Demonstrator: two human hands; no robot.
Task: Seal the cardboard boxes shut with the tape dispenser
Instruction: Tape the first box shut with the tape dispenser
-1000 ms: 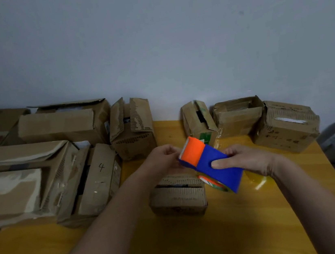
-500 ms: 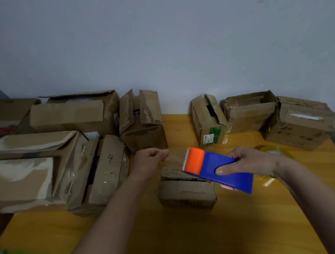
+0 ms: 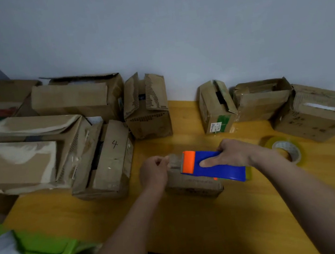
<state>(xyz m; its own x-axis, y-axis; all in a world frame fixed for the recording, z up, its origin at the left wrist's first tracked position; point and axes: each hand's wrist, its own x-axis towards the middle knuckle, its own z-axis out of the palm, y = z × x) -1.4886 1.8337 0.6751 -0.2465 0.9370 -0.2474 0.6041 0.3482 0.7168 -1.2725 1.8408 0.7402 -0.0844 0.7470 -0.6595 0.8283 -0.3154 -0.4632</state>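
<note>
My right hand (image 3: 233, 154) grips a blue tape dispenser (image 3: 216, 168) with an orange front end, held just above a small cardboard box (image 3: 191, 185) on the yellow wooden table (image 3: 228, 221). My left hand (image 3: 153, 172) pinches the clear tape end (image 3: 174, 160) pulled out from the orange end, at the box's left side. The dispenser and my hands hide most of the box's top.
A spare roll of clear tape (image 3: 286, 149) lies to the right of my right hand. Several cardboard boxes crowd the left side and stand along the back wall, one marked "4" (image 3: 110, 155). A green tray (image 3: 48, 249) sits beyond the table's near left corner.
The dispenser has come down onto the small box and levelled out. My left hand has closed back in towards the orange end, still pinching the tape. The camera has tilted downwards.
</note>
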